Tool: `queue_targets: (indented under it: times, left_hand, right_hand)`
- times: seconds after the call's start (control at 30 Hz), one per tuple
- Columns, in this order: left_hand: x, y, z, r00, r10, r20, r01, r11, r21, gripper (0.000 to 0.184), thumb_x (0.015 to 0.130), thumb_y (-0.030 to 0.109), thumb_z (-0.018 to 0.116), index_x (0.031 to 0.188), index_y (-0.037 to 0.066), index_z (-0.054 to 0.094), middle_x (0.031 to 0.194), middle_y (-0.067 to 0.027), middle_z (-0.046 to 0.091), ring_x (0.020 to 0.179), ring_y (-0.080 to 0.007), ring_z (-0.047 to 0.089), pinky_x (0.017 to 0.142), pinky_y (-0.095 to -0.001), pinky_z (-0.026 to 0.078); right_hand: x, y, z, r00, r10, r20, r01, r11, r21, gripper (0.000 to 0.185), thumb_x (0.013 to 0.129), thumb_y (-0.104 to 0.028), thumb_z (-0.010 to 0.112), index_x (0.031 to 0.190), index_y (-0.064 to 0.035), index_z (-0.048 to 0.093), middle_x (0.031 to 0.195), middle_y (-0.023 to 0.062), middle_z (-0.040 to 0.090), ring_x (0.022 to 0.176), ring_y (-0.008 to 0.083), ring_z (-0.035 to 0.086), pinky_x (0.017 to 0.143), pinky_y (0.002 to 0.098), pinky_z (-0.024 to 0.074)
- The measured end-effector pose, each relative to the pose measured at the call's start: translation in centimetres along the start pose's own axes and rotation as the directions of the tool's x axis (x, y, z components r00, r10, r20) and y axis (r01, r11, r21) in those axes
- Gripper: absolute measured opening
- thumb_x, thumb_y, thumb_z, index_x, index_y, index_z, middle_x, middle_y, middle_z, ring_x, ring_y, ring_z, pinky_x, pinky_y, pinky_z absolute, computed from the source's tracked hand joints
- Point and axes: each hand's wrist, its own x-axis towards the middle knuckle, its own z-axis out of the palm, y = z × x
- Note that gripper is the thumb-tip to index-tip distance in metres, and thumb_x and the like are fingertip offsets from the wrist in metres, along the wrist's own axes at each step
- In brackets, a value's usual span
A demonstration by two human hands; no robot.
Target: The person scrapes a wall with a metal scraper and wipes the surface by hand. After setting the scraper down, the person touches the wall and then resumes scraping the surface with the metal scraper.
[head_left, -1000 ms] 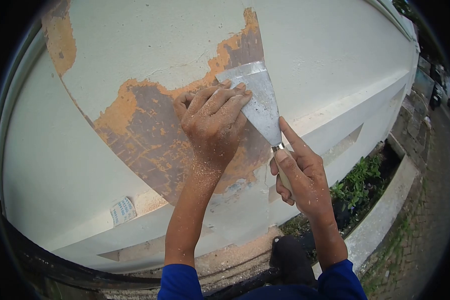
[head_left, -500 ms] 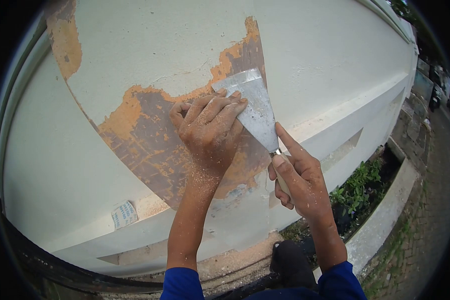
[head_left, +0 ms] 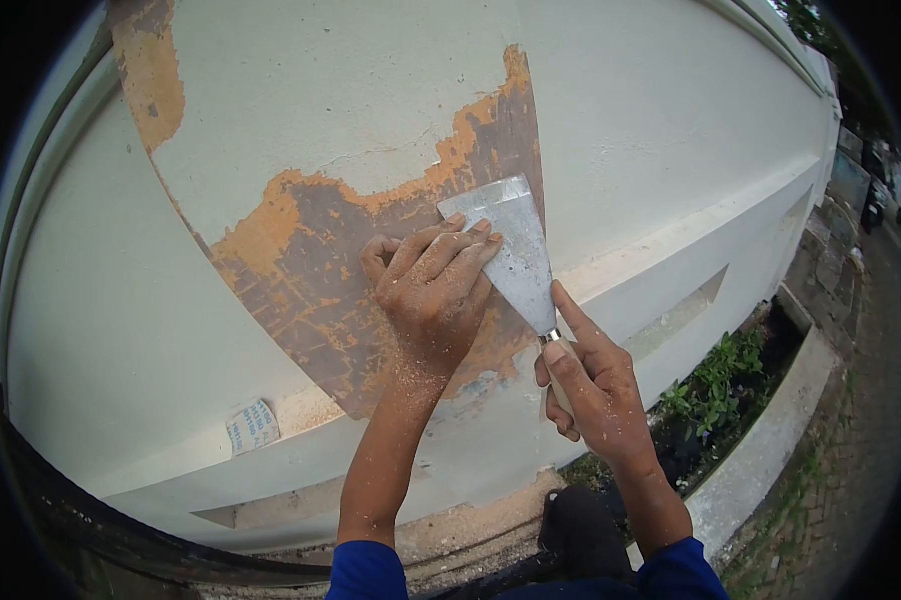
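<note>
the right hand [head_left: 600, 395] grips the scraper [head_left: 520, 255] just ahead of it, the left hand [head_left: 430, 305] lies unclenched against it, and the patch [head_left: 320, 220] around the left looks mostly stripped, pale paint [head_left: 310, 90] remaining beyond.

Outdoor daylight — green plants [head_left: 715, 385] beside pale kerb [head_left: 770, 447] — paved path [head_left: 875, 350] beyond.

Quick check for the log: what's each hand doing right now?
Left hand: open, fingers against the scraper, not wrapped around it.
Right hand: closed, holding the scraper.

Left hand [head_left: 430, 300] dusty, half-bent, right hand [head_left: 600, 395] curled
</note>
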Motion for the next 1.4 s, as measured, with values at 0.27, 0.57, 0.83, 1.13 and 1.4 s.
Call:
queue_targets:
  times: [0.27,0.57,0.83,1.13,1.4]
  left_hand:
    - [0.3,-0.6,-0.2,1.000,0.011,-0.017,-0.011,1.000,-0.024,0.016,0.071,0.009,0.073,0.083,0.020,0.074,0.087,0.0065,0.074,0.093,-0.0119,0.066,0.084,-0.0347,0.033]
    - [0.3,-1.4,-0.6,0.999,0.032,-0.027,-0.032,0.999,-0.023,0.017,0.072,0.008,0.072,0.084,0.020,0.074,0.088,0.0063,0.074,0.093,-0.0115,0.066,0.083,-0.0350,0.035]
    - [1.4,-1.8,-1.3,0.999,0.000,-0.039,-0.001,1.000,-0.026,0.017,0.073,0.007,0.072,0.083,0.021,0.074,0.089,0.0074,0.074,0.093,-0.0100,0.066,0.082,-0.0352,0.034]
    - [0.2,-1.8,-1.5,0.999,0.030,-0.035,-0.030,0.999,-0.017,0.016,0.071,0.007,0.072,0.081,0.021,0.073,0.083,0.0074,0.073,0.093,-0.0090,0.066,0.079,-0.0339,0.033]
    - [2.0,-2.9,-2.4,0.995,0.049,-0.083,-0.048,0.999,0.016,0.019,0.072,0.004,0.070,0.080,0.021,0.073,0.083,0.0070,0.074,0.090,-0.0092,0.067,0.077,-0.0326,0.034]
  right_hand:
    - [0.3,-0.5,0.5,1.000,-0.019,0.008,0.019,1.000,-0.015,0.054,0.099,-0.014,0.051,0.149,-0.0059,0.031,0.074,0.0016,0.056,0.049,0.0020,0.046,0.042,0.0196,0.0401]
    - [0.4,0.1,1.5,0.999,-0.047,0.006,0.047,0.999,-0.003,0.054,0.099,-0.014,0.050,0.149,-0.0060,0.030,0.075,0.0026,0.056,0.049,0.0024,0.046,0.041,0.0202,0.0407]
    - [0.7,-0.9,2.2,0.996,-0.091,0.013,0.091,0.996,0.012,0.054,0.099,-0.015,0.051,0.148,-0.0049,0.031,0.076,0.0021,0.056,0.052,0.0022,0.047,0.043,0.0203,0.0414]
    - [0.2,-0.2,2.3,0.998,-0.062,0.016,0.062,0.998,0.002,0.054,0.099,-0.014,0.050,0.149,-0.0049,0.030,0.076,0.0009,0.055,0.052,0.0019,0.047,0.044,0.0202,0.0413]
    - [0.9,-0.9,3.4,0.994,-0.098,0.055,0.096,0.995,0.024,0.056,0.098,-0.012,0.050,0.149,-0.0048,0.028,0.076,0.0010,0.055,0.054,0.0021,0.047,0.046,0.0203,0.0417]
